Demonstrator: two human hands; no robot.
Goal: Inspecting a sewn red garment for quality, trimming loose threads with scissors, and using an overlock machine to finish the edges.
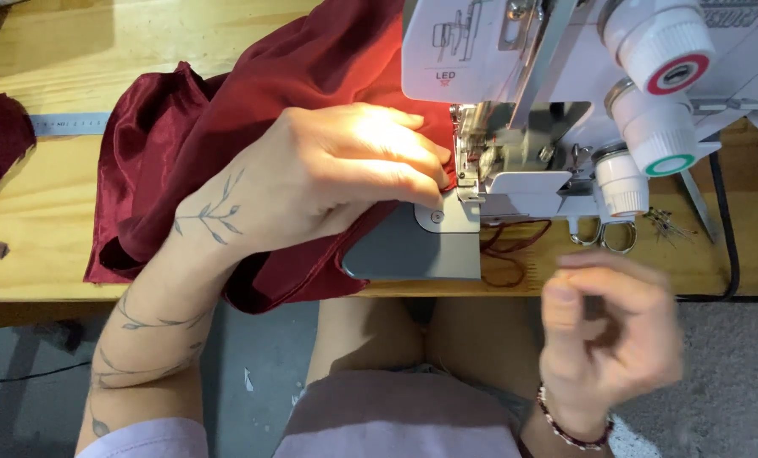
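Nearest us: right hand (612,339), blurred, hovering off the table (40,195) edge above our lap, fingers curled loosely toward the thumb; we cannot tell whether it is pinching anything.

Left hand (328,174): we are laying it flat, fingers together, on the red cloth (184,127), fingertips pressing just beside the presser foot (472,157) of the white serger (565,93).

Cloth: satin, bunched on the table left of the machine, one fold hanging over the front edge. Its long axis is running roughly left to right, the leading end pointing right, into the foot.

Handling note, as we judge it: we are doing best keeping the fingertips clear of the foot and steering the cloth's edge straight, without tugging.

Also present: scissors (604,233), pins (667,222), loose thread (506,254), ruler (65,124).
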